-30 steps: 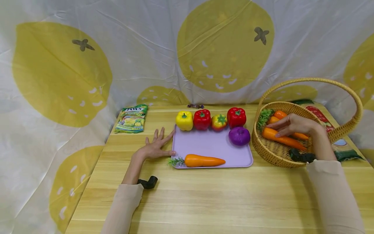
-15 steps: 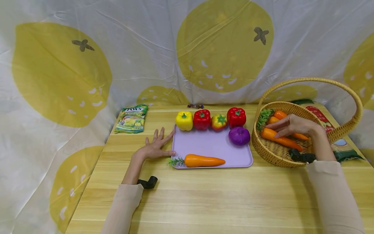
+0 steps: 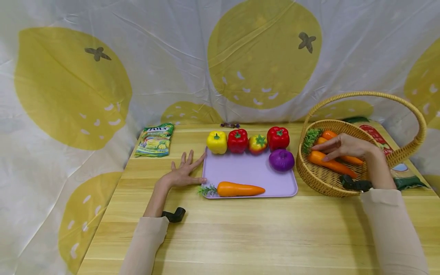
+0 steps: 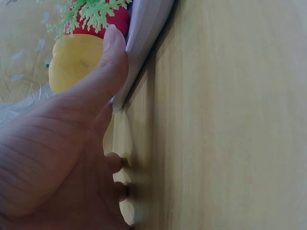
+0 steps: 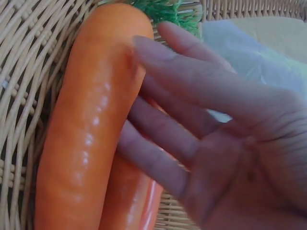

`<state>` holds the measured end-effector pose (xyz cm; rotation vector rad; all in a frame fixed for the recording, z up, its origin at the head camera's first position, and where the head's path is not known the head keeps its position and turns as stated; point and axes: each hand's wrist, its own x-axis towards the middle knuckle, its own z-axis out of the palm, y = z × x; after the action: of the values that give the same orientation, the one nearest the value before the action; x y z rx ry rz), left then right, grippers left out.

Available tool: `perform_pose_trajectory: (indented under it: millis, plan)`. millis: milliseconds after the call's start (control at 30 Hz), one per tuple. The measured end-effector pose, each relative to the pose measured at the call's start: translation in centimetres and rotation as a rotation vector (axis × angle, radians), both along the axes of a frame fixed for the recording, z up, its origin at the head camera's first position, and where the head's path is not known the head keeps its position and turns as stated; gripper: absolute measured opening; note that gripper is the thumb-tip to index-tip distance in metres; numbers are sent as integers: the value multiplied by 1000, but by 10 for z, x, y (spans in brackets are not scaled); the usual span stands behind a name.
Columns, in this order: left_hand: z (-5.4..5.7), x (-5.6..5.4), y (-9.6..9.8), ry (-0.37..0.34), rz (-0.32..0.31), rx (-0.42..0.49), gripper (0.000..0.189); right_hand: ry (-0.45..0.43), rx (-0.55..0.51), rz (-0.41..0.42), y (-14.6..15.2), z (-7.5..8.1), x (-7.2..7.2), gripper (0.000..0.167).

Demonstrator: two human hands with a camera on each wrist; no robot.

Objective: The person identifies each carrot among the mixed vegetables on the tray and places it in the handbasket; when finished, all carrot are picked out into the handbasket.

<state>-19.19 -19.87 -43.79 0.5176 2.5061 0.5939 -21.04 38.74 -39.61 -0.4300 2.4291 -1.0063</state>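
Observation:
My left hand (image 3: 183, 173) lies with fingers spread on the table at the left of the lilac tray (image 3: 240, 166), its thumb on the tray's rim. A carrot (image 3: 238, 189) with a green leafy top lies along the tray's front edge. Inside the wicker basket (image 3: 316, 183), my right hand (image 3: 348, 147) pinches the thick end of another carrot (image 5: 91, 115) between thumb and fingers. More carrots (image 5: 127, 191) lie beneath that hand, partly hidden by it. Green leaves (image 3: 312, 138) show at the basket's left side.
Along the tray's back stand a yellow pepper (image 3: 217, 142), red peppers (image 3: 238, 140) and a red-yellow one (image 3: 258, 143); a purple onion-like vegetable (image 3: 281, 159) sits at its right. A snack packet (image 3: 155, 140) lies back left. The tall basket handle (image 3: 368, 93) arches over the right hand.
The carrot in my right hand has shifted a little to the left inside the basket. My left hand and the tray have stayed in place.

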Motion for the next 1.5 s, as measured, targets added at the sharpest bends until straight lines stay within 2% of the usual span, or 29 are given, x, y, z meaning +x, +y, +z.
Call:
perform_pose_trajectory:
  millis: [100, 167, 333, 567, 833, 967, 1167, 1267, 1500]
  plan:
    - [0, 1, 1, -5, 0, 6, 95, 17, -8, 15, -2, 7, 4, 49]
    - [0, 1, 1, -5, 0, 7, 95, 54, -19, 45, -3, 13, 7, 47]
    - [0, 2, -1, 3, 4, 1, 95, 134, -23, 57, -3, 30, 16, 44]
    - [0, 2, -2, 1, 5, 1, 95, 157, -39, 30, -13, 47, 30, 42]
    - [1, 0, 0, 8, 5, 2, 95, 184, -146, 105, -45, 56, 46, 41]
    - [1, 0, 1, 6, 1, 1, 96, 213, -181, 147, -67, 56, 52, 42]
    - [1, 1, 2, 5, 4, 4, 96, 230, -152, 120, -110, 50, 55, 43]
    - [1, 1, 2, 4, 7, 2, 96, 202, -183, 130, -131, 43, 53, 46]
    - [1, 1, 1, 0, 11, -1, 96, 197, -268, 191, -180, 21, 52, 53]
